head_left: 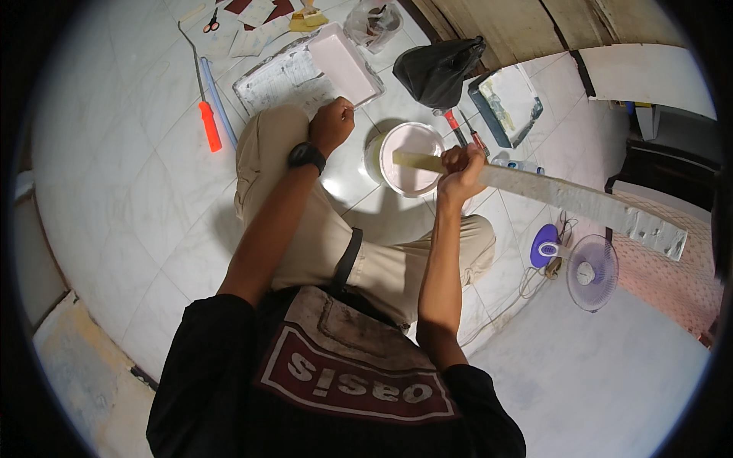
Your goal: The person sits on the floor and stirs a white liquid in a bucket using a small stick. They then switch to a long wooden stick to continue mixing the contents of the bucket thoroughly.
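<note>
My right hand [463, 174] is wrapped round a long flat wooden slat [569, 195], near one end. The slat's short end lies above a white paint bucket [372, 159] with pale pinkish-white paint in it; the long end, smeared with whitish coating, reaches out to the right. My left hand [333, 124], below which a black watch circles the wrist, is closed in a fist over my bent knee, with nothing seen in it. Just beyond it stands a paint tray [246, 90] with pale paint pooled in its deeper right end.
An orange-handled roller frame [209, 126] and a blue tube [219, 103] lie left. Behind the bucket are a black plastic bag [438, 74], red-handled tools [456, 126] and a dark-rimmed tray [502, 136]. A purple fan [588, 269] with a cord stands right. Scissors [212, 21] lie at far left.
</note>
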The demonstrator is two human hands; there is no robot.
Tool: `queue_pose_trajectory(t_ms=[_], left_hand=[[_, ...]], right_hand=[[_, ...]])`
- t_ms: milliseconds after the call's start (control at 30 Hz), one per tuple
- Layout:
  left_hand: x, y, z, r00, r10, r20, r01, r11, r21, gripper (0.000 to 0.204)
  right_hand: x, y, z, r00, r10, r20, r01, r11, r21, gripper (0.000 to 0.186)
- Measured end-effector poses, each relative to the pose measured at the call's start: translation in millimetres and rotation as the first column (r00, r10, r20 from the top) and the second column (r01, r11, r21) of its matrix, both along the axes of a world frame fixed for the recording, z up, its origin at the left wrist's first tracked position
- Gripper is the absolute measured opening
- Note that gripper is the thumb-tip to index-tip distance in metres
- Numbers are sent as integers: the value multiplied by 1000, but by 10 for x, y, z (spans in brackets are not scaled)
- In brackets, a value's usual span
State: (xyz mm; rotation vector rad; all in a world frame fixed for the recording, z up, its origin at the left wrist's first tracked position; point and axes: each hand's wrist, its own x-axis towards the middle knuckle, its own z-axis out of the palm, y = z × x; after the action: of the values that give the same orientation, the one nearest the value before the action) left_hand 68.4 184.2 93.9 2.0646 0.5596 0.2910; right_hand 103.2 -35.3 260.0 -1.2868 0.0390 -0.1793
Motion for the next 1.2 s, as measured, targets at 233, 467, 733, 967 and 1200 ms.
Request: queue_pose_trajectory(t_ms=[233, 467, 733, 967, 1200], left_hand=[[0, -9, 86, 999, 5, -34, -3, 998, 58, 17], [19, -1, 88, 999, 6, -49, -4, 999, 44, 16], [44, -20, 152, 995, 27, -91, -25, 999, 22, 17], [39, -22, 200, 994, 5, -105, -12, 998, -61, 19], [20, -54, 195, 1000, 12, -7, -12, 1000, -11, 14]], right_hand=[[200, -17, -43, 992, -36, 121, 43, 997, -61, 29], [103, -221, -96, 986, 47, 160, -24, 990, -140, 35], [-179, -345, 54, 1000, 12, -3, -13, 984, -179, 36], [-181, -168, 95, 999, -20, -31, 19, 999, -29, 36], [153, 74, 25, 981, -189, 50, 188, 982, 16, 30]])
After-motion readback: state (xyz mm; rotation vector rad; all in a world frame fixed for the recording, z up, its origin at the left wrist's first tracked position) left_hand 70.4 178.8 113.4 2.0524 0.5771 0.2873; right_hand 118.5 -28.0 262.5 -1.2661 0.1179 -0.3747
